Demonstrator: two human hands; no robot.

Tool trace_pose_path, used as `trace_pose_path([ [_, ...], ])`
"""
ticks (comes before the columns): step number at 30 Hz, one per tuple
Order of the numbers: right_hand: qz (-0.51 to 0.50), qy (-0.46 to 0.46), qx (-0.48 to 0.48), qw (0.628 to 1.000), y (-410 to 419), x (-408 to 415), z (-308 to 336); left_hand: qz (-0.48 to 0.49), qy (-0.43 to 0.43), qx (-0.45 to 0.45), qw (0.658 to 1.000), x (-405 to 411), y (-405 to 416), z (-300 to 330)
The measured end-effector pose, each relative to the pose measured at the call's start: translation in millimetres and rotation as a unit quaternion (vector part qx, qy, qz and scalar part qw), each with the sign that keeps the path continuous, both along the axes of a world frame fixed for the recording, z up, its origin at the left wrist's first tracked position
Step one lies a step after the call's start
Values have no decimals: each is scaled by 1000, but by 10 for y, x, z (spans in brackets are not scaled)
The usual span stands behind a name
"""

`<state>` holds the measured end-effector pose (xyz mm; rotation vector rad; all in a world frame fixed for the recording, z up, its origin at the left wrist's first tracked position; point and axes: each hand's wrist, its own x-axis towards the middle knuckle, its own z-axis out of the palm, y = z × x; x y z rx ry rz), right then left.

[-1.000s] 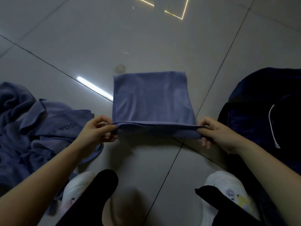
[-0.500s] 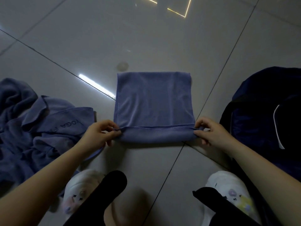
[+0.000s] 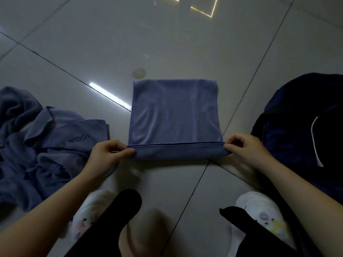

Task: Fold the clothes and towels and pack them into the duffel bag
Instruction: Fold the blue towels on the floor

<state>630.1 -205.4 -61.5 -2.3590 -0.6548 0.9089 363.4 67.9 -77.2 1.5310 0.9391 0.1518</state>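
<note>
Lowered since a second ago, the folded blue towel (image 3: 175, 115) now lies flat on the tiled floor (image 3: 167, 43). Left hand (image 3: 106, 156) pinches its near left corner; right hand (image 3: 246, 151) pinches its near right corner. Crumpled blue clothes (image 3: 37, 145) lie just left of the left hand, and the dark duffel bag (image 3: 306, 130) sits at the floor's right edge.
</note>
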Motion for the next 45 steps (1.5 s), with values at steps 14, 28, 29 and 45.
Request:
trace_pose_path([
  [14,-8,-12,-10,1000,47,-12,75,3,27,89,996,11,4,-22],
  [28,-64,-15,-76,995,-44,-204,-171,47,83,45,994,67,-168,-245],
  [29,-66,-18,-75,995,-61,-219,-177,43,85,46,994,59,-168,-252],
  [45,-79,-37,-44,995,-161,-220,-124,20,58,61,996,200,-184,-61],
])
